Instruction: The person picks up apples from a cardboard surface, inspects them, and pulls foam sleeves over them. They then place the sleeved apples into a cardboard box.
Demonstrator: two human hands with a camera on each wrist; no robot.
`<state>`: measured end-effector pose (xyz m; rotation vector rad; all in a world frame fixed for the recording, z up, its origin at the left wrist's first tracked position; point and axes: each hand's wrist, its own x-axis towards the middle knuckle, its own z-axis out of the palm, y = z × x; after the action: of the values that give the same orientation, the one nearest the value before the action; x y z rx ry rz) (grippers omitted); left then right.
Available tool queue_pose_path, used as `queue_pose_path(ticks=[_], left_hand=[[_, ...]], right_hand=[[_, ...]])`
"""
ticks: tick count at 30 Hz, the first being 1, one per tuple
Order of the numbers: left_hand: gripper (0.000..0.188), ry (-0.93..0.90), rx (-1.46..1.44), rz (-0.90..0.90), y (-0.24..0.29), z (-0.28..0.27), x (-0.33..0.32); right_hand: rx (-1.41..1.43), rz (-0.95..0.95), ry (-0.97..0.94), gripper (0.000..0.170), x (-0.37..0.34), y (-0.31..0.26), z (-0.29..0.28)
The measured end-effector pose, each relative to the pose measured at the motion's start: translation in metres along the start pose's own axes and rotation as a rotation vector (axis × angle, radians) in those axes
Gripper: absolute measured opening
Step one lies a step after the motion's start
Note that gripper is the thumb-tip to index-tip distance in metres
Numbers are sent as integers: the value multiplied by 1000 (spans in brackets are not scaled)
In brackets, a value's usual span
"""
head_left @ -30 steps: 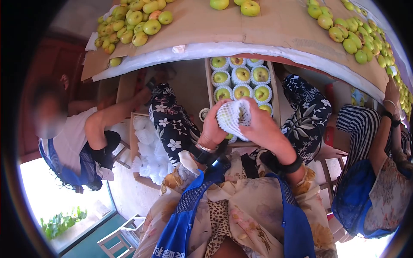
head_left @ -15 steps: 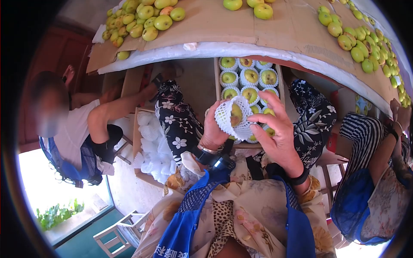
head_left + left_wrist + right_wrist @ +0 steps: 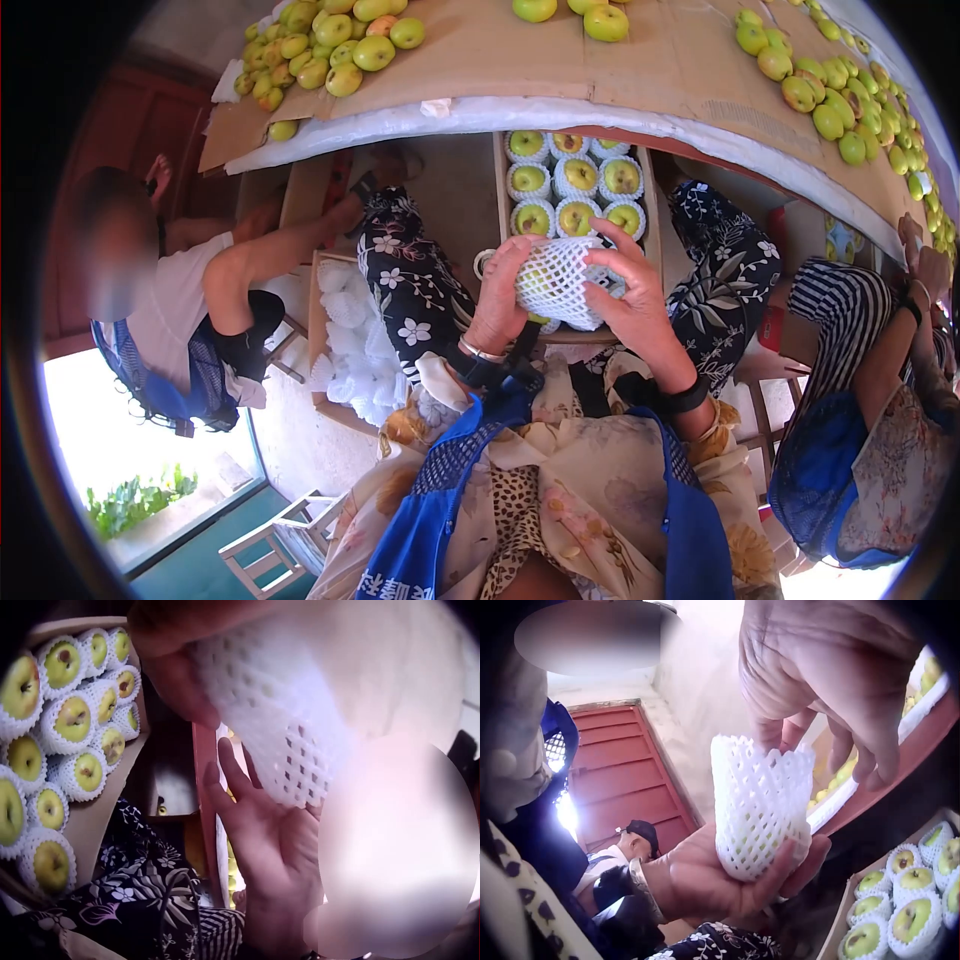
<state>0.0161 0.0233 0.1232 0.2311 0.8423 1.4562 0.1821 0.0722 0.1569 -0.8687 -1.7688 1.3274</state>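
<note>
A white foam net sleeve lies sideways between my hands, over the boxed apples in the head view. Pale green of an apple shows through its mesh. My left hand cups the sleeve's closed end, fingers curled round it, as the right wrist view also shows from the side. My right hand is at the toothed open rim; thumb and a finger pinch there while other fingers stay spread. Beneath them, a cardboard box holds rows of green apples in white foam nets.
A cardboard-covered table stands ahead, with apples piled at left and right. Left of my leg is a box of spare foam nets. One person sits at left, another at right.
My right hand drew back from the sleeve with spread fingers, then returned to its rim. The sleeve's mouth, which faced up and showed the apple, has turned to the right.
</note>
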Motion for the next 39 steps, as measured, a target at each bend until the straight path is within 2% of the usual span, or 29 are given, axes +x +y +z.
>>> queue_pose_path(ticks=[2, 4, 5, 7, 10, 14, 16, 17, 19, 20, 22, 23, 25, 26, 28, 32, 34, 36, 38, 39], left_hand=[[23, -1, 67, 43, 0, 1, 1], [17, 52, 110, 69, -3, 0, 1], [17, 52, 109, 66, -4, 1, 0], [16, 88, 328, 92, -4, 3, -2], [16, 88, 493, 124, -5, 3, -4], [21, 70, 521, 143, -8, 1, -4], [30, 44, 775, 286, 1, 7, -8], [30, 42, 774, 285, 1, 2, -9], [36, -40, 881, 157, 0, -6, -9], [36, -40, 881, 158, -2, -8, -9], [35, -177, 952, 197, -4, -7, -9], [35, -177, 950, 196, -6, -7, -9], [33, -74, 477, -108, -9, -6, -9], [33, -73, 477, -107, -7, -6, -10], [32, -175, 188, -170, 1, -5, -10], [38, -167, 159, -233, 8, 3, -6], [40, -189, -107, -259, 12, 10, -9], [42, -163, -116, -235, 7, -1, -7], [38, -276, -71, -151, 5, -14, -3], [38, -274, -70, -153, 7, -10, -3]], right_hand=[[38, -18, 10, 27, 1, 0, 3], [-56, -46, 11, 36, 3, -4, 3], [-57, -43, 13, 36, 3, -5, 4], [-89, -53, 0, 40, 5, -6, 6], [-156, -57, -21, 42, 9, -10, 10], [-207, -71, -36, 43, 12, -10, 14], [-275, -11, -92, 43, 12, -14, 13], [-276, -10, -91, 43, 13, -16, 12], [-385, -108, -207, 44, 15, -19, 9], [-385, -108, -208, 44, 15, -15, 9], [-378, -175, -287, 47, 15, -7, 9], [-379, -173, -288, 47, 15, -6, 8], [-245, -67, -341, 43, 16, -9, 6], [-244, -68, -341, 43, 16, -9, 4], [-185, -50, -262, 37, 16, -8, -4], [-87, -54, -247, 28, 8, 7, -14], [271, 172, -207, 25, 3, 14, -14], [246, 185, -221, 24, 2, 19, -12], [224, 199, -232, 24, 2, 23, -11], [237, 264, -246, 26, 4, 25, -10]])
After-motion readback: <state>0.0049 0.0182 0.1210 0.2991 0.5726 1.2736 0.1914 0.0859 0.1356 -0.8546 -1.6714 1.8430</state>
